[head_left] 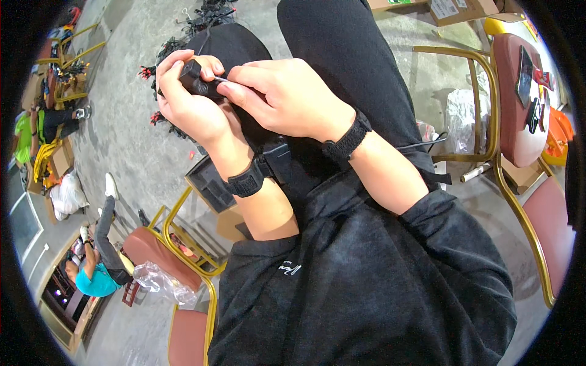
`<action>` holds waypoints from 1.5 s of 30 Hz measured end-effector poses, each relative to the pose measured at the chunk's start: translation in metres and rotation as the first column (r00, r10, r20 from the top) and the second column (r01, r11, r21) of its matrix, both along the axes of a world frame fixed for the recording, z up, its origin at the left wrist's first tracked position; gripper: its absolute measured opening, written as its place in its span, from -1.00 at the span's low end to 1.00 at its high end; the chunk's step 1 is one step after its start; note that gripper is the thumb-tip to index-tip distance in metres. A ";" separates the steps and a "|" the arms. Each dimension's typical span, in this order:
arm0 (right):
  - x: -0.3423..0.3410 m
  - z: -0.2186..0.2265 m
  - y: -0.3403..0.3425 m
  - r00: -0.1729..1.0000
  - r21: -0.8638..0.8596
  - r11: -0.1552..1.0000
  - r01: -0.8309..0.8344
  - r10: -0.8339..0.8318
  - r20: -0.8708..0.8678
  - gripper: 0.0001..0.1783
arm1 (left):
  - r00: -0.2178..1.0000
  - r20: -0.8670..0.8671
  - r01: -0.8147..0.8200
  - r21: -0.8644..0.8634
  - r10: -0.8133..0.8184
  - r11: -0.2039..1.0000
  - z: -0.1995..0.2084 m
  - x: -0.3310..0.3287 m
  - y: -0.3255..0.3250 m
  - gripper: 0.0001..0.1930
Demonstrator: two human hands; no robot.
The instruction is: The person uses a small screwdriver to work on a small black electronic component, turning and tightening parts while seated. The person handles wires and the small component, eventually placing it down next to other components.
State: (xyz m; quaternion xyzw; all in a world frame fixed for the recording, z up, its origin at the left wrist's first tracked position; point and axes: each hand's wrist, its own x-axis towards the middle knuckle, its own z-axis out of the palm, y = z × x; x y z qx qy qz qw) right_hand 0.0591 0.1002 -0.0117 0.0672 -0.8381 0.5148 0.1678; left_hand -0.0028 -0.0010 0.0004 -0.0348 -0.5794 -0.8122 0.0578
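Note:
My left hand (188, 100) is closed around a small black boxy part (196, 79), held above my lap. My right hand (282, 97) pinches a thin silvery pin or wire (221, 79) whose tip touches the side of the black part. Both wrists carry black straps. My legs in black trousers (342, 55) lie under the hands. Most of the black part is hidden by my fingers.
A heap of small black and red parts (183, 30) lies on the concrete floor beyond my knee. A red chair with a gold frame (519, 110) stands at right, holding small items. Another red chair (165, 250) and a clear plastic bag sit at lower left. Other people sit far left.

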 end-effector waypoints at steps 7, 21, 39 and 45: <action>-0.001 -0.002 0.000 1.000 0.018 1.000 -0.002 0.003 -0.009 -0.67 | 1.000 0.002 0.015 -0.032 -0.015 0.999 -0.001 0.000 -0.001 -0.80; -0.001 -0.006 -0.001 1.000 0.053 0.998 0.019 -0.017 -0.025 -0.62 | 1.000 -0.002 0.019 -0.046 -0.019 0.999 0.000 -0.001 0.001 -0.77; 0.000 -0.004 0.000 1.000 0.071 0.997 -0.007 0.006 0.016 -0.65 | 0.999 -0.004 0.031 -0.069 -0.031 0.997 -0.002 -0.002 0.001 -0.76; -0.001 -0.004 -0.001 1.000 0.061 0.998 -0.004 0.004 -0.007 -0.65 | 0.999 -0.033 0.010 -0.115 -0.014 0.993 -0.001 -0.003 0.001 -0.77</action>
